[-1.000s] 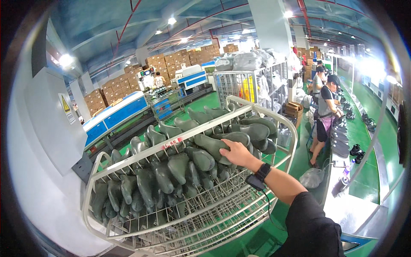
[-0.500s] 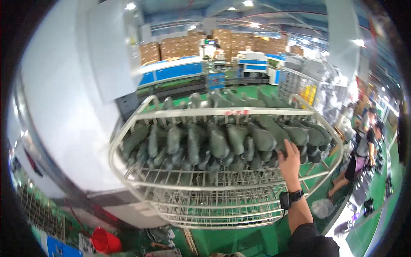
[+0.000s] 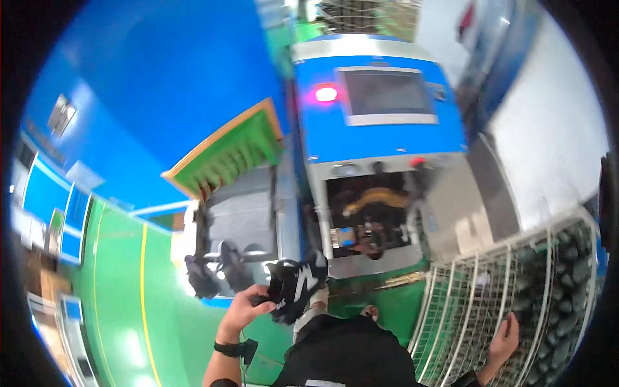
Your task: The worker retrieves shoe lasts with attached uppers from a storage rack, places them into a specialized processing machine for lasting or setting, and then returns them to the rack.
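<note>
Beside the end of a conveyor, my left hand, with a dark band at its wrist, is closed on a black shoe with white markings. Part of the shoe lies against the conveyor's end, and blur hides its exact outline. Two dark shoe-like pieces, one at the corner and one beside it, rest on the conveyor bed. Low at the right, my right hand hangs over a white wire rack, fingers loosely extended and nothing visible in them. Dark green shoe lasts fill the rack's far side.
A blue machine with a screen, a lit red lamp and an open dark work bay stands ahead. Left of it, a big blue housing has a green fringed curtain. Green floor runs along the left.
My view has swung from the rack of lasts to the machine and conveyor. The right hand has left the lasts it was touching; the left hand, unseen before, now holds a shoe.
</note>
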A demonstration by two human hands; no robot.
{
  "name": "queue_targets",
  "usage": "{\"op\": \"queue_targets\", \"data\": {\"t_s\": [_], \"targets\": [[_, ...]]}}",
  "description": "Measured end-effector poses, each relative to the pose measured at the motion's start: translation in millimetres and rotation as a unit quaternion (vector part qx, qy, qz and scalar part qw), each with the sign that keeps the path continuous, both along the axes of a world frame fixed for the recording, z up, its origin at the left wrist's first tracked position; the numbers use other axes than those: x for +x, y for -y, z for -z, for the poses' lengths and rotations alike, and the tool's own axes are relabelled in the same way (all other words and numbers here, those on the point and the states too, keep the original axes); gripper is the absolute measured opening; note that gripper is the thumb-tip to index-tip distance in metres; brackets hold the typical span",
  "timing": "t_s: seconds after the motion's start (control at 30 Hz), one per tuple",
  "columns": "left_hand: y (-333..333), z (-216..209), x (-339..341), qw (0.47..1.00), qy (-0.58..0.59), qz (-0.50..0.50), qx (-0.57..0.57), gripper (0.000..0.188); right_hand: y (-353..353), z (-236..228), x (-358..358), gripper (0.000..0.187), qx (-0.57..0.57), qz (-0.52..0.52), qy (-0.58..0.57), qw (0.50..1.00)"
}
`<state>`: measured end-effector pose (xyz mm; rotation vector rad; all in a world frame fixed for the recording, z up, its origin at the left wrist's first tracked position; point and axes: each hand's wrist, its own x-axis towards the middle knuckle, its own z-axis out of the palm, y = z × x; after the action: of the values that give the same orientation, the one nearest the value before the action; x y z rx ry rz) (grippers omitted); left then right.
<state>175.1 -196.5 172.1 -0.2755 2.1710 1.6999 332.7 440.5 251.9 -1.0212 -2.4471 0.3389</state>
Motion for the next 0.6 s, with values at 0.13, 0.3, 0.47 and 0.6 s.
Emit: {"op": "queue_targets", "data": {"t_s": [0.13,0.3,0.47,0.6], "targets": [[55.5,90.4,17.1,0.951,-0.107,-0.071,-0.28,0.035,91.4,1.7,-114.5,0.027,-0.123,-0.242,0.141,0.952],[69.6,151.3,0.6,0.817,0.011,-0.077,-0.571,0.034,157.6,2.8,-196.1,0.028,-0.103,-0.398,0.17,0.896],[91.3,135.9,43.6,0.866,-0.038,-0.1,-0.488,0.034,206.2,12.1,-243.2,0.028,-0.09,-0.547,0.13,0.822],[69.9,114.4,137.3,0.887,-0.038,-0.154,-0.434,0.037,220.8,37.4,-269.3,0.027,-0.065,-0.617,0.159,0.768]]}}
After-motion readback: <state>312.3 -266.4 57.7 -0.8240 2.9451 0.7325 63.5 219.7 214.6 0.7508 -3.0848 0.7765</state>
